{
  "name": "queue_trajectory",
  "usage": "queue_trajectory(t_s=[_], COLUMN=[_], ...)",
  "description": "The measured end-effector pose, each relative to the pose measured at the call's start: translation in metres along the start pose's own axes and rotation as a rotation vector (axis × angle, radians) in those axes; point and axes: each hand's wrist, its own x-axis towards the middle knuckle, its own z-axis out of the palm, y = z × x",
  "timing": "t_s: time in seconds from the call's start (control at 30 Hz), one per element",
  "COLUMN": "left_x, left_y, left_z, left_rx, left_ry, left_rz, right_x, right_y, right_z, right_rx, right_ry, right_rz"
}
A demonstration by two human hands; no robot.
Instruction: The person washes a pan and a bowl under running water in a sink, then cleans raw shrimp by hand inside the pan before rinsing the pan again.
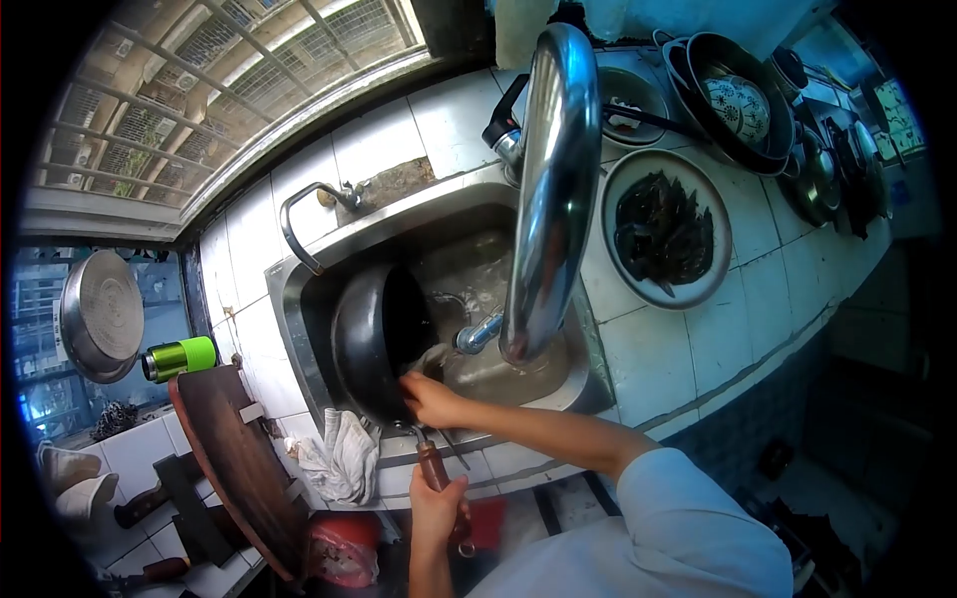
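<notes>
A black wok (361, 344) is tilted on its side in the left part of the metal sink (588, 374). My left hand (435, 503) is wrapped round its brown wooden handle (433, 466) at the sink's front edge. Inside the wok's near rim, my right hand (431, 401) is closed on something greyish, partly hidden by the rim and too unclear to name. The large chrome faucet (553, 189) arches over the sink, its spray head (478, 334) pointing down to the left. Shallow water shows on the sink floor.
A plate of dark shrimp-like food (666, 224) lies right of the sink. Stacked pans (738, 100) stand behind it. A whitish cloth (344, 458) hangs at the front left corner. Further left are a wooden board (234, 448), knives and a green bottle (179, 359).
</notes>
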Motion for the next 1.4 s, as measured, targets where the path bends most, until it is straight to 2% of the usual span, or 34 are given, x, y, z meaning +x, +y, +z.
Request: queue_trajectory(t_s=[0.2,0.27,0.33,0.57,0.67,0.73,0.8,0.87,0.97,1.0,1.07,1.13,1.17,1.23,1.27,1.3,1.37,1.4], left_x=[-0.022,-0.027,-0.03,-0.038,-0.035,-0.036,-0.03,-0.02,0.007,0.017,0.038,0.056,0.063,0.07,0.076,0.081,0.097,0.102], left_y=[-0.008,-0.009,-0.011,-0.005,-0.002,0.012,0.02,0.028,0.03,0.029,0.026,0.022,0.021,0.022,0.022,0.023,0.025,0.029], left_z=[-0.003,-0.004,-0.005,-0.001,-0.003,-0.004,-0.013,-0.021,-0.036,-0.039,-0.044,-0.05,-0.052,-0.056,-0.061,-0.065,-0.074,-0.079], left_rx=[0.102,0.12,0.234,0.249,0.232,0.126,0.009,-0.12,-0.257,-0.309,-0.335,-0.326,-0.317,-0.279,-0.249,-0.247,-0.063,0.082], left_ry=[0.078,0.098,0.148,0.149,0.106,0.031,-0.065,-0.158,-0.331,-0.376,-0.474,-0.535,-0.558,-0.611,-0.636,-0.61,-0.602,-0.567], left_rz=[0.097,0.101,0.111,0.156,0.182,0.103,0.045,-0.026,-0.147,-0.189,-0.261,-0.304,-0.312,-0.331,-0.339,-0.373,-0.357,-0.344], right_x=[-0.005,-0.006,-0.008,-0.012,-0.01,-0.009,-0.008,-0.004,0.003,0.005,0.012,0.014,0.012,0.02,0.01,0.008,-0.001,0.002], right_y=[-0.02,-0.026,-0.036,-0.052,-0.055,-0.065,-0.075,-0.069,-0.06,-0.057,-0.044,-0.03,-0.029,0.029,0.002,0.008,-0.037,0.005], right_z=[0.011,0.013,0.007,-0.004,-0.009,-0.02,-0.035,-0.038,-0.044,-0.046,-0.055,-0.063,-0.069,-0.062,-0.08,-0.088,-0.121,-0.13], right_rx=[0.093,0.117,0.142,0.209,0.191,0.157,0.076,0.04,-0.192,-0.21,-0.33,-0.228,-0.249,-0.244,-0.214,-0.332,-0.513,-0.402], right_ry=[0.035,0.111,0.084,0.124,0.149,0.16,0.015,0.111,0.102,0.11,0.008,-0.013,-0.043,-0.108,-0.105,-0.064,-0.004,0.288], right_rz=[-0.146,-0.256,-0.238,-0.279,-0.268,-0.253,-0.001,-0.045,0.161,0.165,0.322,0.327,0.398,0.305,0.324,0.303,0.263,0.13])
